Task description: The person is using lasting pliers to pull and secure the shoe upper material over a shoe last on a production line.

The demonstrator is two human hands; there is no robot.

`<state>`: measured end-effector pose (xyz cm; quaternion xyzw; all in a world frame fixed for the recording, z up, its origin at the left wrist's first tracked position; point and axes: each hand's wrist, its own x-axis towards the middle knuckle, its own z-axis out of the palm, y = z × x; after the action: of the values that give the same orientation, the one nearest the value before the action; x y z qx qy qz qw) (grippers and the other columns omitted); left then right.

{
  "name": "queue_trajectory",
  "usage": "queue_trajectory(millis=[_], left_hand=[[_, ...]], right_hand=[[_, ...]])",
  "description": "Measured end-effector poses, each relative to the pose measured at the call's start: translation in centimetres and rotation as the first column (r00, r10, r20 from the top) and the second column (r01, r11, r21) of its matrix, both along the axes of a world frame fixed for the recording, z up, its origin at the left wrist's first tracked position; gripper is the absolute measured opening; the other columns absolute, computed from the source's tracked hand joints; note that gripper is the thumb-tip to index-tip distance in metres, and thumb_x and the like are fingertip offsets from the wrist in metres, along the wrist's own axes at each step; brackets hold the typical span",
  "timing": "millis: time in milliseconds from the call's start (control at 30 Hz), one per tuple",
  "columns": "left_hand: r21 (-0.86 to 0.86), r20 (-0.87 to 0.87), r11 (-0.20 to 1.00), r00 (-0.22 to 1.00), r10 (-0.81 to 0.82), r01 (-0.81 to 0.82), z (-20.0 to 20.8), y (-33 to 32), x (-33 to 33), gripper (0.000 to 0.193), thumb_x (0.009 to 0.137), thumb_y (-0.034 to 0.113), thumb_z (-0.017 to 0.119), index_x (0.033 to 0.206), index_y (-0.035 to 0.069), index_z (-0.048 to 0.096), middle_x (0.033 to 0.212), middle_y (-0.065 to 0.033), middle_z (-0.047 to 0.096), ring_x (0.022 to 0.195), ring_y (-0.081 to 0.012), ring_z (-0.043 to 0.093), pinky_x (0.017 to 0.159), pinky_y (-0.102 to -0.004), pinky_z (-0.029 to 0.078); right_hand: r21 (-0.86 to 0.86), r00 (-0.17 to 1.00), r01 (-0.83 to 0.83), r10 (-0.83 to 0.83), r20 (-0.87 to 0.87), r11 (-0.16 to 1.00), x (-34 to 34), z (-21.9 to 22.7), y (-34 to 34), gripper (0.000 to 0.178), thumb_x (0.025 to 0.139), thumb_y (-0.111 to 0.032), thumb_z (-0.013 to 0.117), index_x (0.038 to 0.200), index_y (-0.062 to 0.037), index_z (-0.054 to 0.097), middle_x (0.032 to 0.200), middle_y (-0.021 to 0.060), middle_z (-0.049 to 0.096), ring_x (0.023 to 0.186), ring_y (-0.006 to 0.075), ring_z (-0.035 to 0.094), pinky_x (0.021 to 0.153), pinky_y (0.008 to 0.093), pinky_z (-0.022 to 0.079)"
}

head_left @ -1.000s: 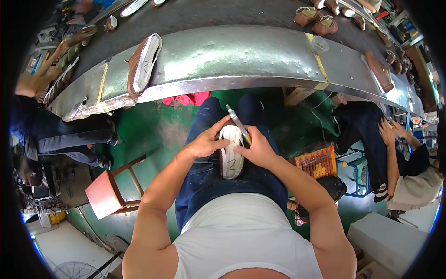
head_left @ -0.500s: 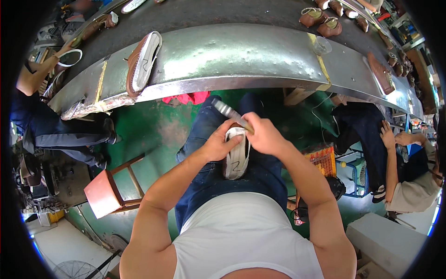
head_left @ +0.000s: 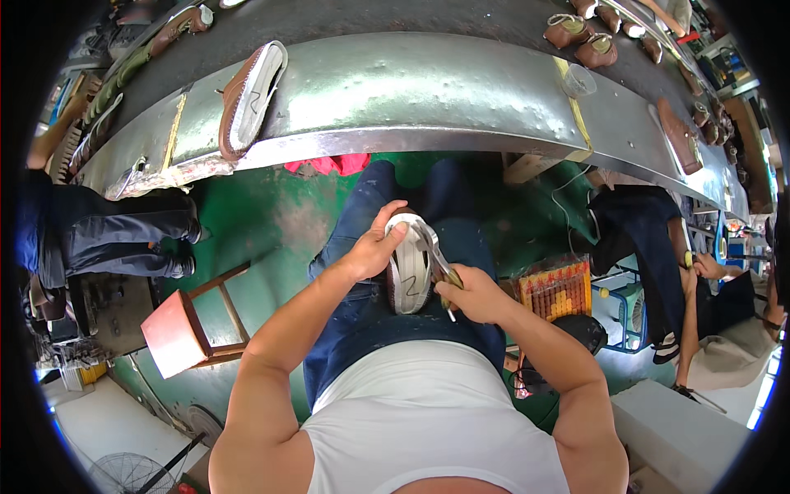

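One probably light, stiff-soled shoe (head_left: 407, 273) on my feed, left hand (head_left: 376, 249) pinching its far end where I'd grab too, right hand (head_left: 477, 295) holding what look, fuzzily, like pincers (head_left: 439, 259).

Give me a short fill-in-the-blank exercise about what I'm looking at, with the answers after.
The tool is held in the ____ hand.
The far end of the shoe is held by the ____ hand.
The person's top is coloured ____.
The floor is mostly ____.

Missing words: right; left; white; green.
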<state>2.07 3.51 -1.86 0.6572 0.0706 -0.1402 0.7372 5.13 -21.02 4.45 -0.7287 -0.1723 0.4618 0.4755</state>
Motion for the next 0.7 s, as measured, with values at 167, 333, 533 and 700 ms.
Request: queue_trajectory(millis=[167, 333, 533, 700], left_hand=[[0.037, 0.046, 0.999, 0.998, -0.031, 0.029, 0.1, 0.0, 0.1, 0.051, 0.106, 0.033, 0.045, 0.15, 0.013, 0.026, 0.133, -0.0099, 0.052, 0.124, -0.0192, 0.047, 0.108, -0.0323, 0.035], [0.107, 0.048, 0.99, 0.995, -0.092, 0.087, -0.1, 0.0, 0.1, 0.049, 0.108, 0.03, 0.041, 0.152, 0.016, 0.023, 0.135, -0.0072, 0.049, 0.126, -0.0163, 0.043, 0.11, -0.0328, 0.033], [0.2, 0.027, 0.979, 0.999, -0.034, 0.028, 2.4, -0.5, 0.0, 0.048, 0.105, 0.026, 0.048, 0.148, 0.011, 0.034, 0.13, -0.0121, 0.056, 0.12, -0.0193, 0.051, 0.106, -0.0328, 0.039], [0.051, 0.103, 0.997, 0.993, 0.057, -0.063, 0.1, -0.2, 0.0, 0.042, 0.102, 0.017, 0.053, 0.143, 0.011, 0.046, 0.123, -0.0054, 0.06, 0.115, -0.0142, 0.054, 0.102, -0.0305, 0.043]], right_hand=[[0.114, 0.934, 0.155, -0.108, -0.341, 0.981, 0.8, 0.4, 0.9, 0.021, 0.098, -0.021, 0.058, 0.107, -0.0024, 0.06, 0.088, 0.0027, 0.063, 0.077, 0.0109, 0.059, 0.062, 0.0239, 0.044], [0.187, 0.845, 0.264, -0.133, -0.518, 0.946, 0.7, -0.1, 0.4, 0.024, 0.099, -0.021, 0.057, 0.112, -0.0012, 0.06, 0.095, 0.0046, 0.065, 0.084, 0.0125, 0.062, 0.065, 0.023, 0.045], [0.091, 0.95, 0.099, -0.067, -0.306, 0.991, 1.9, 0.0, 0.8, 0.02, 0.097, -0.018, 0.058, 0.102, 0.0002, 0.061, 0.083, 0.0065, 0.067, 0.073, 0.0124, 0.062, 0.067, 0.0281, 0.051], [-0.12, 0.998, -0.03, 0.022, -0.067, 0.992, 1.7, -1.0, 1.0, 0.021, 0.097, -0.02, 0.057, 0.093, 0.0002, 0.058, 0.076, 0.0131, 0.066, 0.068, 0.0246, 0.066, 0.064, 0.0363, 0.052]])
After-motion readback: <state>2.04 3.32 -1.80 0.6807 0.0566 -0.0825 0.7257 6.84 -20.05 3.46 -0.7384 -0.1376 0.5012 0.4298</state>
